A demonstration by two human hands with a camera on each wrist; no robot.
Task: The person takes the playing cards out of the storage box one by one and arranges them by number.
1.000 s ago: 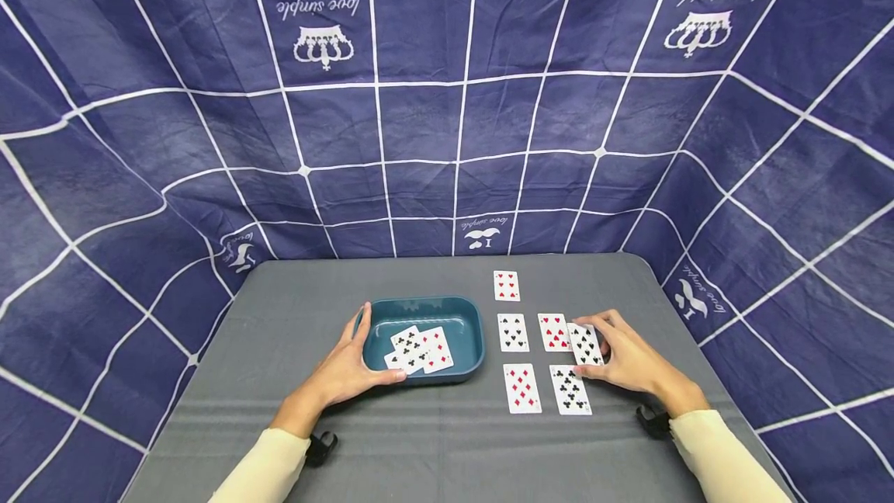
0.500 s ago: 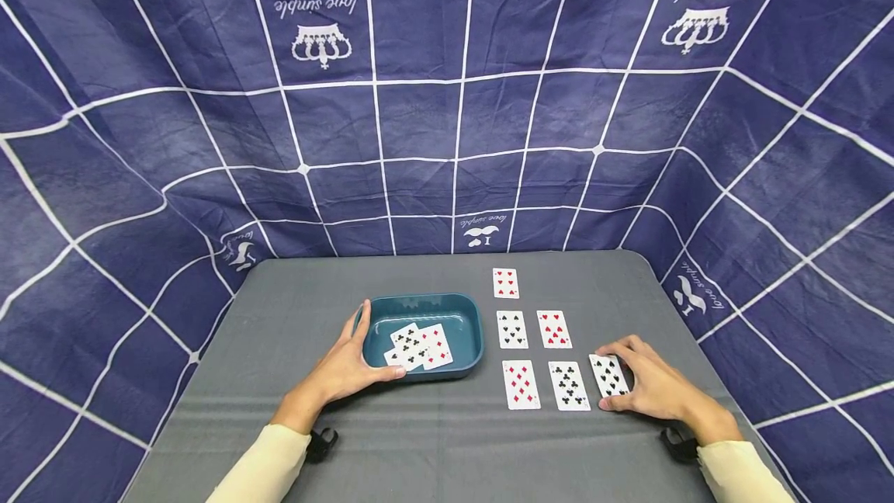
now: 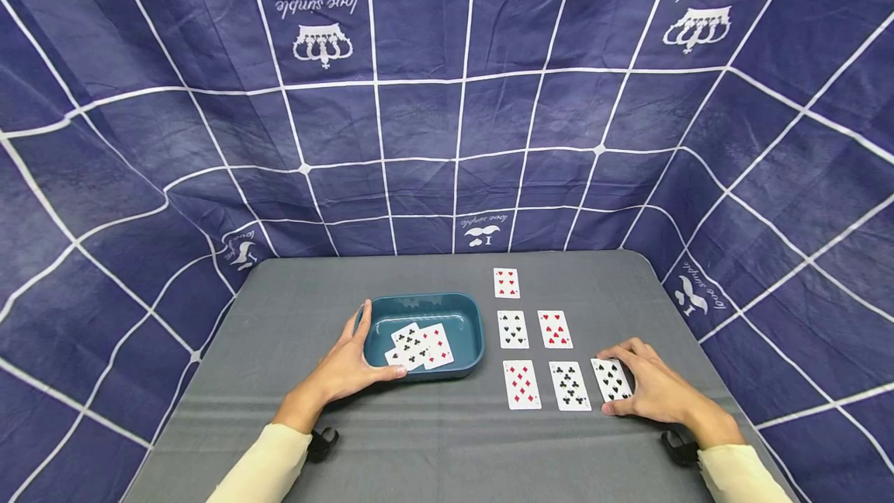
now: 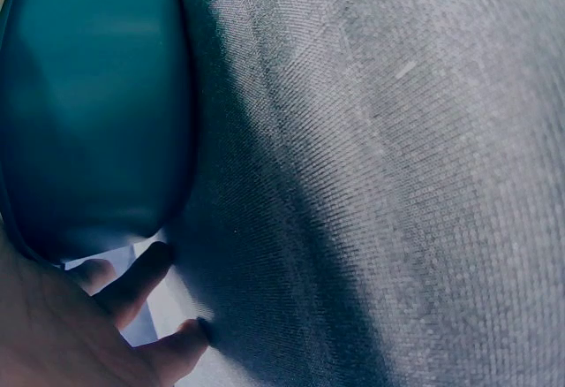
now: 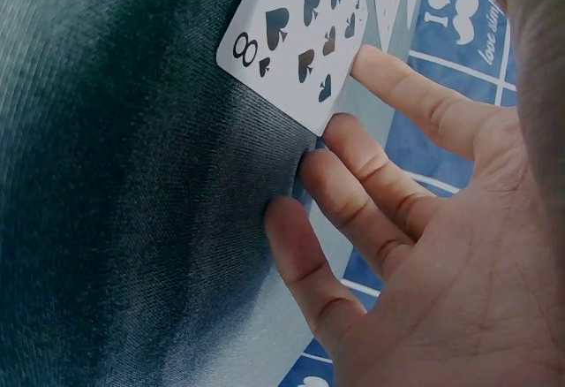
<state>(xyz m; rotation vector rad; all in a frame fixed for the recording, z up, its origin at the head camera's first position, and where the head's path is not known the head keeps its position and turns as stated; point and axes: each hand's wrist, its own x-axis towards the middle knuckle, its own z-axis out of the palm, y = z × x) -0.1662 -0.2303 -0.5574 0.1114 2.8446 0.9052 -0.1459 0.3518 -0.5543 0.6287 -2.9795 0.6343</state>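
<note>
Backdrop [image 3: 447, 99]: navy cloth with a white grid and crown prints, hung behind and to both sides of me.

Table [image 3: 433, 441]: grey cloth top, carrying everything below.

Tray [image 3: 469, 315]: teal, rounded corners, left of centre. A few overlapping cards [image 3: 421, 348] lie face up inside it. In my left wrist view its outer wall fills the upper left.

My left hand [image 3: 345, 367]: against the tray's near left corner, thumb along the front wall, fingers up the left side – curved round the tray, holding it in place.

My right hand [image 3: 653, 390]: resting on the table at the right end of the near row, fingers relaxed and fairly straight, not curled round anything. Fingertips [image 5: 366, 60] meet the edge of the eight of spades.

Laid-out cards, all face up, right of the tray:
- far row – one red card [image 3: 506, 283], alone
- middle row – a black card [image 3: 513, 330] and a red card [image 3: 555, 330]
- near row – a red diamonds card [image 3: 521, 385], a clubs card [image 3: 569, 386], then the eight of spades [image 3: 611, 379] just beside my right hand, slightly tilted, flat on the table
</note>
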